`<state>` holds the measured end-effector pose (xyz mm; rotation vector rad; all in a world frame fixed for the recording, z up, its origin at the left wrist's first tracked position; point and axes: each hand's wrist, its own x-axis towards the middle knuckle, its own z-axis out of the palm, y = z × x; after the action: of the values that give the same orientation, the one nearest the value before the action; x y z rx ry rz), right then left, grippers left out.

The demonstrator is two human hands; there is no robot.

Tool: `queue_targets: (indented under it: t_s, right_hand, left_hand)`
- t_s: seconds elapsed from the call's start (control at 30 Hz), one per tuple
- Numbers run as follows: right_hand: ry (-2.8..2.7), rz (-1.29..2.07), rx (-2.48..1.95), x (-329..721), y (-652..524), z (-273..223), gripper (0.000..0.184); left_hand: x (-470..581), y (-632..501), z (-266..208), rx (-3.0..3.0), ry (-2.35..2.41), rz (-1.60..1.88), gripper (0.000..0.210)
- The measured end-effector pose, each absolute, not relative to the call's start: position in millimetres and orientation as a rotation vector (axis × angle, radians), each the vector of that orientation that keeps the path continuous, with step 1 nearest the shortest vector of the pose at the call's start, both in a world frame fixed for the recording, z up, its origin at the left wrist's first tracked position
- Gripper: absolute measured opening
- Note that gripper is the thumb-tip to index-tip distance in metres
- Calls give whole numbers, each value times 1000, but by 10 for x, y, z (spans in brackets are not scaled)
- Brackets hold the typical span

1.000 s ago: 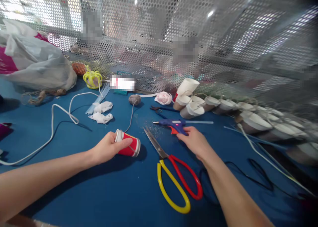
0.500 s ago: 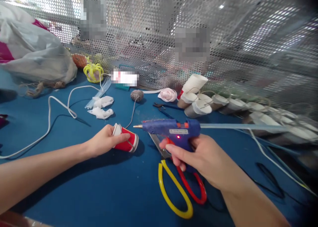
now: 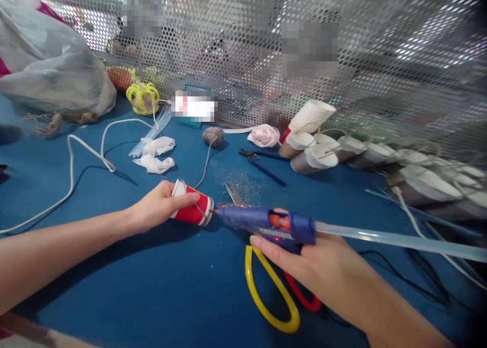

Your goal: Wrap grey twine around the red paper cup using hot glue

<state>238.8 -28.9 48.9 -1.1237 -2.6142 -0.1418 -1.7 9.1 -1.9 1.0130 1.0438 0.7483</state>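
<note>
My left hand (image 3: 162, 206) is closed around a red paper cup (image 3: 188, 206) with white ends, lying tilted on its side. A grey strand of yarn lies across the cup under my thumb and leads back to a small ball of grey yarn (image 3: 213, 136). My right hand (image 3: 304, 262) grips a blue hot glue gun (image 3: 262, 223), with a small red light lit on its side. The gun's nozzle is at the cup's right rim; whether it touches I cannot tell. A long clear glue stick (image 3: 384, 240) sticks out of its back. Scissors (image 3: 272, 297) with yellow and red handles lie beneath.
Dark-handled pliers (image 3: 262, 163), a roll of pink ribbon (image 3: 264, 135) and several paper cups (image 3: 314, 158) stand or lie toward the mesh panel (image 3: 236, 43). White scraps (image 3: 154, 163), a white cable (image 3: 70, 170) and a plastic bag (image 3: 57, 69) are at left.
The glue gun has tilted and come down and left, bringing its nozzle to the cup's rim. My left hand still holds the cup. The view has shifted slightly.
</note>
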Motion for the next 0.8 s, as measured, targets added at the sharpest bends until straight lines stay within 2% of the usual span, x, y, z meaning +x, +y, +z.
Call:
queue_targets:
  t_s: [0.07, 0.2, 0.4, 0.53, 0.7, 0.8]
  right_hand:
    - [-2608, -318, -1058, 2391, -301, 465, 42]
    - [-2591, -375, -1024, 2380, -322, 431, 37]
    - [-2536, -166, -1236, 2265, -329, 513, 30]
    - [-2587, -205, -1150, 2228, -338, 609, 35]
    - [-2671, -461, -906, 2264, -335, 646, 48]
    - [-2663, -395, -980, 2251, -339, 651, 46]
  left_hand:
    - [-6, 87, -13, 1010, 1049, 755, 24]
    - [-1, 89, -12, 1034, 1080, 744, 26]
    - [0, 96, 2, 1078, 1100, 738, 27]
    - [8, 94, 11, 1063, 1093, 736, 25]
    - [10, 95, 8, 1055, 1095, 737, 25]
    - [8, 94, 6, 1052, 1074, 734, 24]
